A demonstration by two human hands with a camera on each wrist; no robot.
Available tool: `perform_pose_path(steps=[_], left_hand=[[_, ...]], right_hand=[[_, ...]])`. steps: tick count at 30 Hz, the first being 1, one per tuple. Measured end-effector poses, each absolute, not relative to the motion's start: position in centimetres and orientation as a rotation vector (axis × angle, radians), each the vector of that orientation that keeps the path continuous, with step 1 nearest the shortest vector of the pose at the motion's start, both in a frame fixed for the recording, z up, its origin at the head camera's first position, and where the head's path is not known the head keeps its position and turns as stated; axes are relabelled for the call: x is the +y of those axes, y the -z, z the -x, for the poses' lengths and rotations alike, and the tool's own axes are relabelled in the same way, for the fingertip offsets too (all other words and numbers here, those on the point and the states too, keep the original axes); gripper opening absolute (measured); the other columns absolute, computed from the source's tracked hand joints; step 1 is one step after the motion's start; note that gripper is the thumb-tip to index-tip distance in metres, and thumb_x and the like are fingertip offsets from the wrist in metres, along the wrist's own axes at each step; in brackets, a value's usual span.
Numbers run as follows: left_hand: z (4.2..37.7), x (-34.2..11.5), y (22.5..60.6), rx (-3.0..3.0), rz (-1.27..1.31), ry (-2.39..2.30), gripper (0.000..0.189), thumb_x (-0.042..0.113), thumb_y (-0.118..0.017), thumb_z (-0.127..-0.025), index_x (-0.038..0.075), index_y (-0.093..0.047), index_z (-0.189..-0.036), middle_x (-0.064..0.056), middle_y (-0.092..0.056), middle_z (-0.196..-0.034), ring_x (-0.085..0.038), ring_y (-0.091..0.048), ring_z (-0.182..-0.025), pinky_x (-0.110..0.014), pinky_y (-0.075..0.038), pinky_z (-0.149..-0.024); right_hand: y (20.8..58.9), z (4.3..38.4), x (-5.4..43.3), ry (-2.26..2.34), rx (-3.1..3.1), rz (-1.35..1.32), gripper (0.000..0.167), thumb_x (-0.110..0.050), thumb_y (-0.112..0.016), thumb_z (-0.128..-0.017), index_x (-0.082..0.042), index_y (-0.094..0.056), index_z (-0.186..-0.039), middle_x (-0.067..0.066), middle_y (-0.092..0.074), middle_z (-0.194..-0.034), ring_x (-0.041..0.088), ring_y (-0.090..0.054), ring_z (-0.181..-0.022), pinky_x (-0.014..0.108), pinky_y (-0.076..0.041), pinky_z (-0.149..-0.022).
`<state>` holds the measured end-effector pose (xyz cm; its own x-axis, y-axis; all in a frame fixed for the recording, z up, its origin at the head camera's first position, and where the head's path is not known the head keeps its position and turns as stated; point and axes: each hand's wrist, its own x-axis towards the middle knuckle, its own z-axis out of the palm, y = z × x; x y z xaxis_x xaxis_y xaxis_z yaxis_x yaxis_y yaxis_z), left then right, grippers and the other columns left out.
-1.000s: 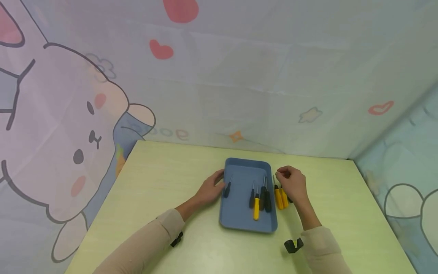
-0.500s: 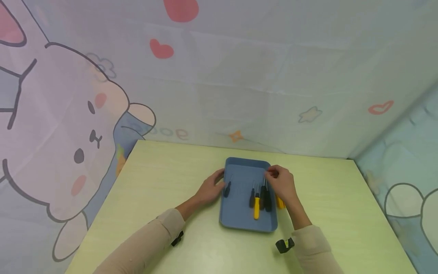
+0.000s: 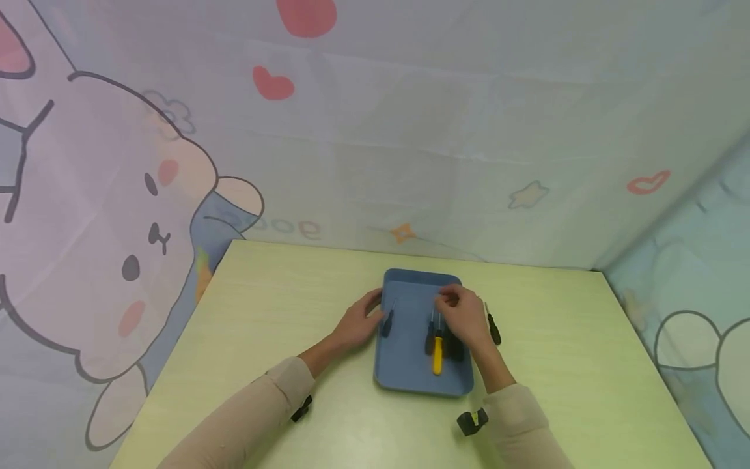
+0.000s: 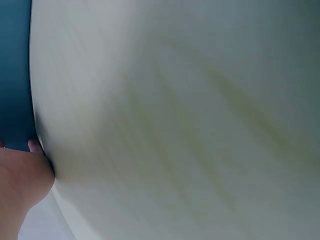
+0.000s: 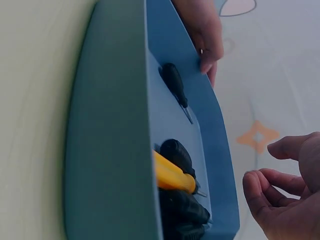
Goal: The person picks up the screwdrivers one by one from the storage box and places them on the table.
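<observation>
My left hand (image 3: 356,322) grips the left rim of the blue tray (image 3: 410,384); in the left wrist view part of that hand (image 4: 25,177) lies against the tray's wall. My right hand (image 3: 465,316) is over the tray's right side, fingers loosely bent; in the right wrist view this hand (image 5: 292,185) holds nothing, thumb apart from the fingers. Below it lie a yellow-handled screwdriver (image 3: 437,357), a small black screwdriver (image 3: 430,340) and dark handles (image 3: 454,348) partly hidden by the hand. Another small black screwdriver (image 3: 387,324) lies alone at the tray's left.
A black-handled screwdriver (image 3: 494,331) lies on the pale yellow table (image 3: 562,352) right of the tray. The right hand and wrist cover the spot beside the tray where yellow handles showed earlier. A patterned cloth (image 3: 410,130) hangs behind the table.
My right hand has moved left, from beside the tray to over its right side. The left hand, the tray and the visible tools in it keep their places.
</observation>
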<state>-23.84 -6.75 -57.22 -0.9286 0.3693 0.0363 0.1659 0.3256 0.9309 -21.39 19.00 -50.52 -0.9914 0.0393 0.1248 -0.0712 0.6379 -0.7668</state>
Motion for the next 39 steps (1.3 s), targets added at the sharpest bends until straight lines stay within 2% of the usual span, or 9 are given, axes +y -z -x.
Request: perform_pose_path(steps=[8,24,31,39], left_hand=[[24.0,-6.5,57.0,2.397,-0.498,-1.659,0.059,0.013,-0.052,-0.108,0.002,-0.035,-0.163,-0.017,-0.046,-0.163,-0.032,-0.041,-0.153,-0.045,-0.029,-0.127],[23.8,-6.9,56.9,2.384,-0.496,-1.665,0.060,0.014,-0.052,-0.108,0.002,-0.035,-0.164,-0.017,-0.047,-0.163,-0.032,-0.041,-0.153,-0.046,-0.030,-0.126],[23.9,-7.1,56.9,2.389,-0.504,-1.697,0.059,0.011,-0.053,-0.107,0.001,-0.036,-0.163,-0.018,-0.047,-0.162,-0.033,-0.043,-0.151,-0.046,-0.031,-0.126],[23.9,-7.1,57.1,2.371,-0.506,-1.692,0.059,0.011,-0.054,-0.107,0.002,-0.037,-0.163,-0.018,-0.048,-0.162,-0.032,-0.042,-0.152,-0.046,-0.032,-0.126]], right_hand=[[50.8,21.6,18.0,-1.301,-2.715,-0.074,0.032,-0.016,-0.070,-0.098,0.006,-0.072,-0.121,0.016,-0.074,-0.102,0.031,-0.069,-0.093,0.044,-0.058,-0.083],[51.3,21.7,15.5,-1.351,-2.707,-0.056,0.034,-0.018,-0.072,-0.098,0.003,-0.073,-0.124,0.011,-0.074,-0.103,0.027,-0.069,-0.094,0.045,-0.058,-0.085],[51.8,22.0,14.4,-1.343,-2.690,-0.048,0.029,-0.018,-0.074,-0.097,0.001,-0.074,-0.119,0.010,-0.075,-0.100,0.027,-0.069,-0.092,0.045,-0.059,-0.085],[52.8,22.0,13.7,-1.436,-2.625,-0.106,0.031,-0.020,-0.076,-0.097,0.002,-0.074,-0.119,0.009,-0.074,-0.099,0.024,-0.070,-0.092,0.044,-0.060,-0.087]])
